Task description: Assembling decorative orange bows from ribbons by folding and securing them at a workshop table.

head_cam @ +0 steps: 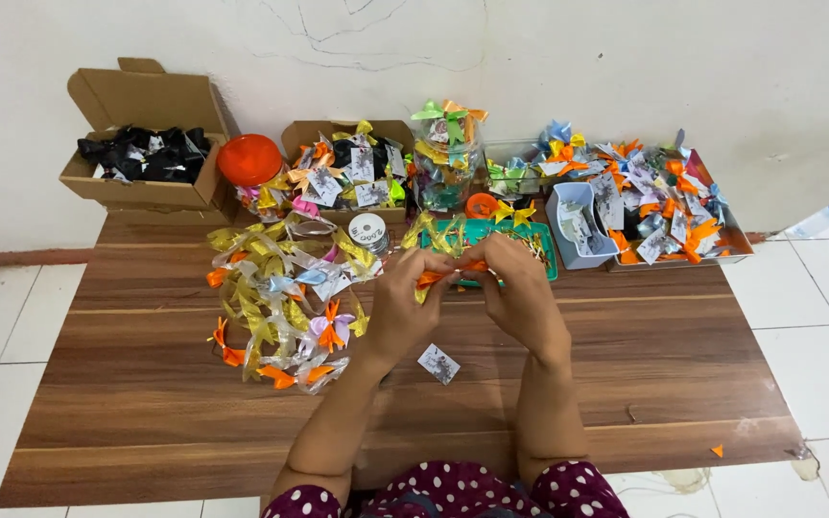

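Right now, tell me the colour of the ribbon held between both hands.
Orange. The ribbon shows best in the head view, pinched between the left hand and right hand.

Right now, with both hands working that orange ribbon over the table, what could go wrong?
The orange ribbon is pinched between the left hand and right hand; it could slip and unfold. The small card lies loose below the wrists and might get brushed away. The ribbon pile beside the left forearm could be swept toward the table edge.
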